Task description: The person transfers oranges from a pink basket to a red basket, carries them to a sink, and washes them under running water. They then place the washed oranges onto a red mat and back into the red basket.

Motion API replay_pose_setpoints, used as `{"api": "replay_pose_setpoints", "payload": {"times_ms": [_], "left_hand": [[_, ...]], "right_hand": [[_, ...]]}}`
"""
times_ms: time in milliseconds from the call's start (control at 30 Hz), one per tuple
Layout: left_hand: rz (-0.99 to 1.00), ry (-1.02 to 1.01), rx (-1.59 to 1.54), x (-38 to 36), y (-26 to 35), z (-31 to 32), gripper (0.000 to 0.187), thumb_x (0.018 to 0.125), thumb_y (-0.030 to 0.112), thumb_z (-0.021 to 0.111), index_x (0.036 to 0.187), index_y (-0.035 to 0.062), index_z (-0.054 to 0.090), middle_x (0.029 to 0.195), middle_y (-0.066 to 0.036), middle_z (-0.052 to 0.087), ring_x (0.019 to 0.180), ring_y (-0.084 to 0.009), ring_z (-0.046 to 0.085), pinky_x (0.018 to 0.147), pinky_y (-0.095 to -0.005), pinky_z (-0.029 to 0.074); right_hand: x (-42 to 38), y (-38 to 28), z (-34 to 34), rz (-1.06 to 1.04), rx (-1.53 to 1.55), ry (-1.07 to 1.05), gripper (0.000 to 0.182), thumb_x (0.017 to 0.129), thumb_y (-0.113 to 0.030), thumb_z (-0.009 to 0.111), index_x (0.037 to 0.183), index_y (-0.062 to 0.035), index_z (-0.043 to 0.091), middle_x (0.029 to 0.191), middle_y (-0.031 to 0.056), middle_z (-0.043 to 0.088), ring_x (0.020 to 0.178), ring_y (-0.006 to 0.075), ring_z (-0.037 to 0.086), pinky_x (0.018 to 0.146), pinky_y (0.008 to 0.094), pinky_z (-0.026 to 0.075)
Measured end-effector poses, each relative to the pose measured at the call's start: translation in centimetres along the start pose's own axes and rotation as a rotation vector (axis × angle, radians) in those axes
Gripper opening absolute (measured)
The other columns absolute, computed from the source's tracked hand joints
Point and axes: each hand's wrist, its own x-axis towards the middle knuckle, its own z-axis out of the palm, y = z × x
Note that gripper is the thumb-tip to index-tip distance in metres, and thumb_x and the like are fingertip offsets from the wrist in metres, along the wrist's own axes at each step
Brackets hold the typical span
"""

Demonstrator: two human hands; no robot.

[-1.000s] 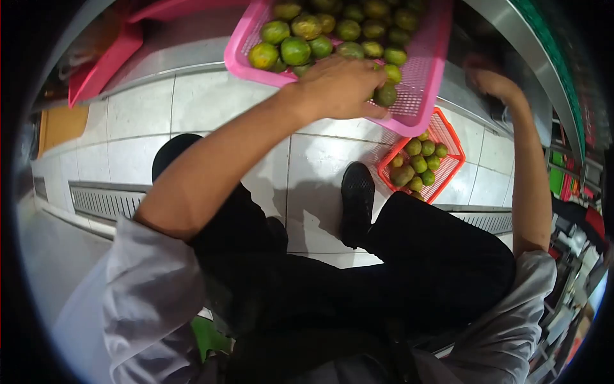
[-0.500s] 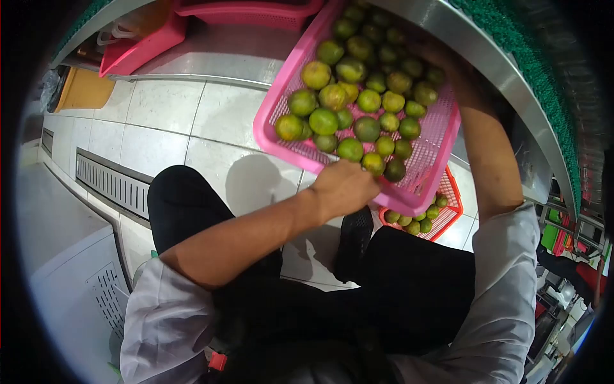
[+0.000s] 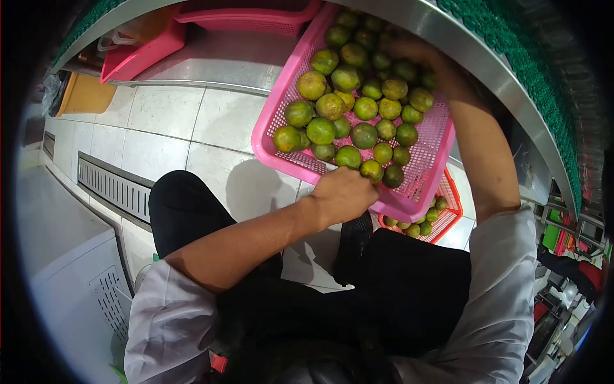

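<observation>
A pink perforated plastic basket holds several green and yellowish citrus fruits. My left hand is closed over the basket's near rim, with the fingers curled round it. At the far right end of the basket, in the shadow under the shelf edge, my right hand reaches in among the fruit. Its fingers are dim and partly hidden. Below the pink basket on the floor sits a red-orange basket with more green citrus in it, partly covered by the pink one.
A metal shelf edge with green mesh curves above the right arm. Two more pink baskets stand on the lower steel shelf, one being a pink bin. A white appliance and a floor drain grate are at left.
My right hand has shifted left over the fruit at the far end. The pink basket sits slightly further left in view, with my left hand still on its rim.
</observation>
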Motion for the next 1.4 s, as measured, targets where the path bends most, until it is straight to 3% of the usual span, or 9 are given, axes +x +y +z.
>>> {"api": "replay_pose_setpoints", "payload": {"times_ms": [333,433,767,833,1000,1100,1200,1300,1400], "left_hand": [[-0.034,-0.117,-0.022,0.0,0.3,-0.7,0.022,0.082,0.013,0.057,0.101,0.0056,0.065,0.092,-0.011,0.068,0.081,-0.0279,0.070,0.067,-0.0415,0.056],[-0.042,0.016,-0.032,-0.1,0.5,-0.3,0.013,0.080,0.012,0.058,0.084,0.0080,0.070,0.085,-0.012,0.071,0.082,-0.0271,0.071,0.068,-0.0406,0.055],[-0.017,-0.149,-0.024,0.3,0.7,-1.5,0.026,0.084,0.017,0.061,0.108,0.0049,0.062,0.103,-0.012,0.066,0.097,-0.0295,0.067,0.080,-0.0433,0.055],[-0.062,-0.247,-0.044,0.5,0.8,-2.2,0.035,0.084,0.021,0.066,0.114,0.0047,0.060,0.113,-0.012,0.064,0.107,-0.0295,0.063,0.087,-0.0435,0.053],[-0.043,-0.221,-0.039,0.5,0.4,-1.9,0.034,0.084,0.020,0.066,0.113,0.0046,0.060,0.111,-0.011,0.064,0.105,-0.0299,0.064,0.087,-0.0433,0.053],[-0.037,-0.213,-0.049,0.4,0.4,-1.7,0.034,0.083,0.019,0.066,0.113,0.0047,0.060,0.110,-0.011,0.064,0.104,-0.0298,0.064,0.087,-0.0429,0.053],[-0.038,-0.210,-0.042,0.1,0.5,-1.9,0.034,0.083,0.020,0.067,0.113,0.0051,0.061,0.110,-0.011,0.064,0.104,-0.0295,0.064,0.087,-0.0419,0.052],[-0.033,-0.190,-0.037,-0.1,0.1,-1.4,0.035,0.084,0.020,0.066,0.115,0.0052,0.060,0.110,-0.011,0.064,0.106,-0.0289,0.063,0.090,-0.0412,0.050],[0.010,-0.178,-0.033,-0.1,0.1,-1.6,0.038,0.084,0.022,0.066,0.118,0.0046,0.060,0.112,-0.012,0.064,0.108,-0.0286,0.061,0.094,-0.0414,0.047]], "right_hand": [[1.4,-1.4,0.6,-0.056,-0.030,-0.242,0.049,0.087,-0.028,0.058,0.130,-0.0043,0.053,0.117,0.0211,0.061,0.104,0.0341,0.060,0.084,0.0446,0.049],[0.7,-1.1,-0.3,-0.059,-0.020,-0.261,0.052,0.086,-0.029,0.059,0.131,-0.0036,0.052,0.118,0.0222,0.061,0.105,0.0355,0.059,0.085,0.0457,0.048],[-2.7,-2.1,-3.2,-0.045,-0.026,-0.332,0.059,0.083,-0.029,0.060,0.134,-0.0013,0.049,0.122,0.0260,0.059,0.111,0.0403,0.058,0.090,0.0494,0.048],[-4.1,-3.9,-3.1,-0.022,-0.098,-0.304,0.060,0.082,-0.029,0.061,0.134,-0.0008,0.048,0.123,0.0268,0.058,0.112,0.0412,0.058,0.091,0.0502,0.047],[-7.9,-7.6,-3.9,0.082,-0.283,-0.151,0.064,0.081,-0.029,0.061,0.136,0.0003,0.047,0.125,0.0287,0.057,0.115,0.0436,0.057,0.093,0.0521,0.047],[-6.0,-3.9,-3.2,0.076,-0.120,-0.261,0.065,0.080,-0.028,0.062,0.137,0.0007,0.046,0.128,0.0288,0.055,0.117,0.0417,0.056,0.092,0.0534,0.046],[-2.6,0.0,-1.4,-0.011,0.208,-0.473,0.060,0.075,-0.027,0.077,0.129,-0.0085,0.059,0.119,0.0146,0.066,0.118,0.0290,0.059,0.101,0.0398,0.045],[-3.3,0.1,0.9,-0.158,0.119,-0.193,0.065,0.078,-0.030,0.072,0.137,-0.0102,0.051,0.132,0.0179,0.059,0.126,0.0321,0.053,0.105,0.0429,0.042],[-7.2,-6.0,-1.0,0.294,-0.194,-0.055,0.074,0.082,-0.035,0.068,0.146,-0.0117,0.039,0.146,0.0187,0.045,0.136,0.0346,0.042,0.112,0.0496,0.034]]}}
